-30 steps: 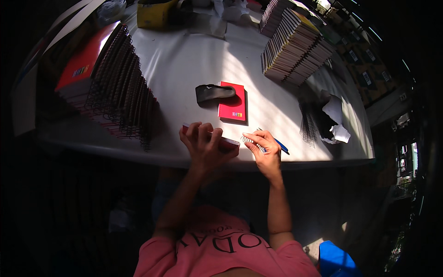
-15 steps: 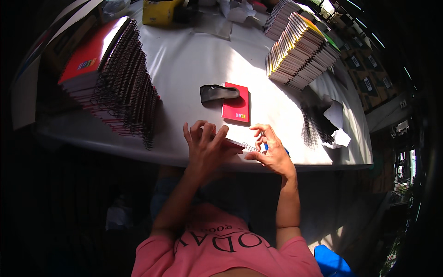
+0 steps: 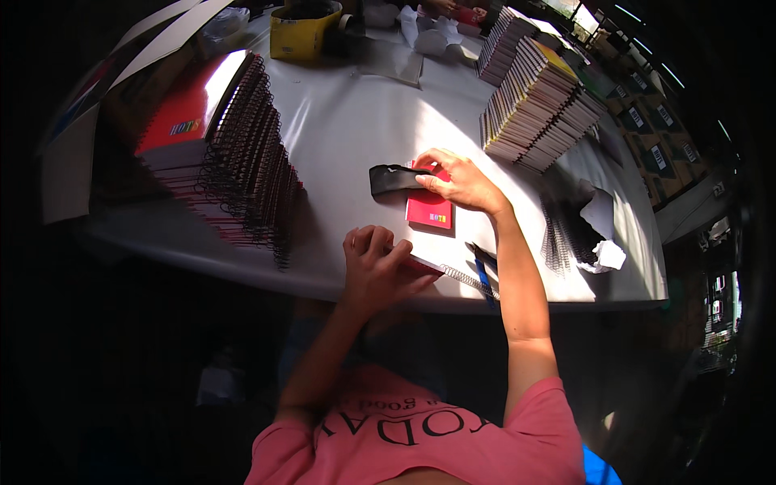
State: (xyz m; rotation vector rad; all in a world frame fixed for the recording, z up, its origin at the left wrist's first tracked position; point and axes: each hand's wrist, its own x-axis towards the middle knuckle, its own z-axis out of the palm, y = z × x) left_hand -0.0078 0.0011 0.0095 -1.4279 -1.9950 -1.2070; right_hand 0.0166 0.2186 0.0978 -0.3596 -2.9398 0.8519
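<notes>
My left hand is closed around a small red-covered notebook near the table's front edge. A loose metal spiral coil sticks out from the notebook's right end. Farther off, my right hand has its thumb and fingers closed on the right end of a black, curved strip. That strip lies partly over another red notebook, flat on the table. Beside the coil rests a slim blue and black tool; its exact kind is unclear.
A tall stack of red spiral notebooks stands on the left. At the back right rise stacks of notebooks with yellow edges. Black coils and crumpled white paper lie at right. A yellow container sits at the back.
My right hand has left the coil by the held notebook and reached forward to the black strip. This uncovers the blue and black tool. My left hand still holds the notebook.
</notes>
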